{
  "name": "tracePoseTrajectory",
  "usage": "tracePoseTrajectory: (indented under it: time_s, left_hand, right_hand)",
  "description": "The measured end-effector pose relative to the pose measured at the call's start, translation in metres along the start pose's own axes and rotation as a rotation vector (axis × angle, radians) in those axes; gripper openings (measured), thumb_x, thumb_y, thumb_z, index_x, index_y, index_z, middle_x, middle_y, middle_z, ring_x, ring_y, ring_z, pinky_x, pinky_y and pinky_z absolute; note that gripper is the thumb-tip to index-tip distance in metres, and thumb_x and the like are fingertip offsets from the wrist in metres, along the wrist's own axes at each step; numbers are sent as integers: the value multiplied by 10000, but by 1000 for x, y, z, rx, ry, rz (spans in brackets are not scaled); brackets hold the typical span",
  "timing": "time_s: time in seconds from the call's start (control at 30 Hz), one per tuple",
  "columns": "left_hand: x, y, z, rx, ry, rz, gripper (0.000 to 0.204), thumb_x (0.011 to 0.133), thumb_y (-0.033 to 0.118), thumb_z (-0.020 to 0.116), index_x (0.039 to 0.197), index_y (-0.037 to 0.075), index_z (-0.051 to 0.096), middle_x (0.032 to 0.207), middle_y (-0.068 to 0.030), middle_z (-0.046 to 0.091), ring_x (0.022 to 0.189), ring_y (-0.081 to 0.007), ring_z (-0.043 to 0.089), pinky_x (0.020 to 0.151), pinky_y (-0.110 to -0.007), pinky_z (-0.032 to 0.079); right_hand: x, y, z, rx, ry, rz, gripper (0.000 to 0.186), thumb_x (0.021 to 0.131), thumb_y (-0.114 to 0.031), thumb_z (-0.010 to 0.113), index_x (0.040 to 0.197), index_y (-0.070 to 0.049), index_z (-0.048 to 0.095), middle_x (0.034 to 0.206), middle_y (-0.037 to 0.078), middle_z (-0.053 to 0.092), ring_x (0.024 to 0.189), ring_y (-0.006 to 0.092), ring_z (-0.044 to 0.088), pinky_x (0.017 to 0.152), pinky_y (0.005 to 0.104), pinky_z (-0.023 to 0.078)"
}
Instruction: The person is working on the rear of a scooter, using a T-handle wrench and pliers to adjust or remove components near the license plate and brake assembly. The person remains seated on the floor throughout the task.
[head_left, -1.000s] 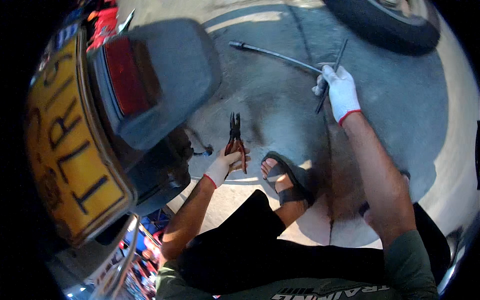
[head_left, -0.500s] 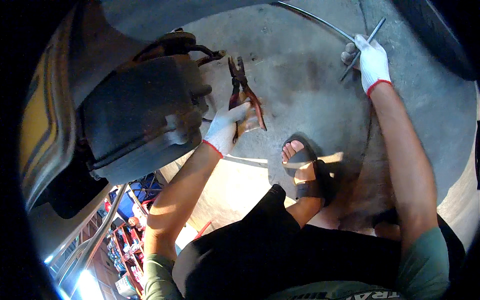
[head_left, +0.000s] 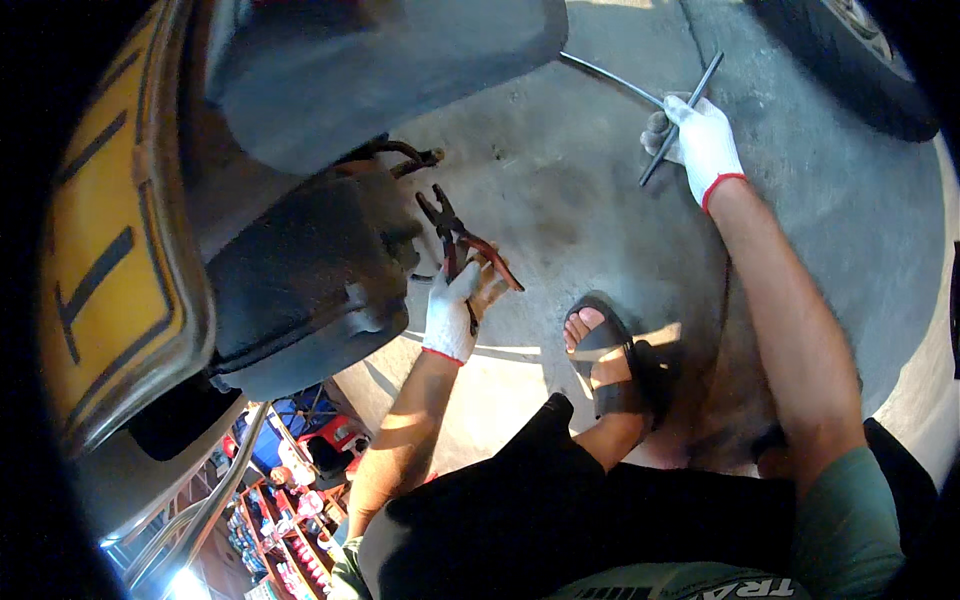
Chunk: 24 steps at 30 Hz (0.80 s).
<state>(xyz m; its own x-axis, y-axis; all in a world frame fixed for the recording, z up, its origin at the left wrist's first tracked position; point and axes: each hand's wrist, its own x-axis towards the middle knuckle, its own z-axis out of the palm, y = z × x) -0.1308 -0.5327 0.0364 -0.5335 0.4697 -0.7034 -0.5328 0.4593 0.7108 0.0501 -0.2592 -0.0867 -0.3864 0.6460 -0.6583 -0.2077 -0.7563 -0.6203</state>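
The left hand (head_left: pixel 452 312), in a white glove with a red cuff, is closed around the red handles of a pair of pliers (head_left: pixel 462 243), whose dark jaws stand apart and point up toward the black underside of the vehicle part (head_left: pixel 300 280) just beside them. The right hand (head_left: pixel 700 140), gloved alike, is closed around a thin dark rod (head_left: pixel 683 118) held tilted over the concrete floor (head_left: pixel 560 180), near a curved metal tube (head_left: pixel 610 78). A sandalled foot (head_left: pixel 605 350) rests on the floor between the two forearms.
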Motion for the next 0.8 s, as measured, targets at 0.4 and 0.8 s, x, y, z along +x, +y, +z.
tracePoseTrajectory:
  time_s: [0.4,0.8]
  left_hand:
    - [17,-8,13,-102,81,194,246,911,64,539,1156,73,511,1125,-74,576,1069,-225,586,905,-428,477]
    - [46,3,27,-24,161,422,417,913,9,523,1319,83,457,1279,-125,532,1133,-279,569,911,-412,489]
  right_hand:
    - [5,4,4,42,26,24,131,957,-126,520,1044,-29,538,765,114,616,602,213,630,555,345,554]
    - [1,5,3,79,-16,1,135,953,-114,517,1061,-34,527,759,98,610,617,219,631,574,365,556]
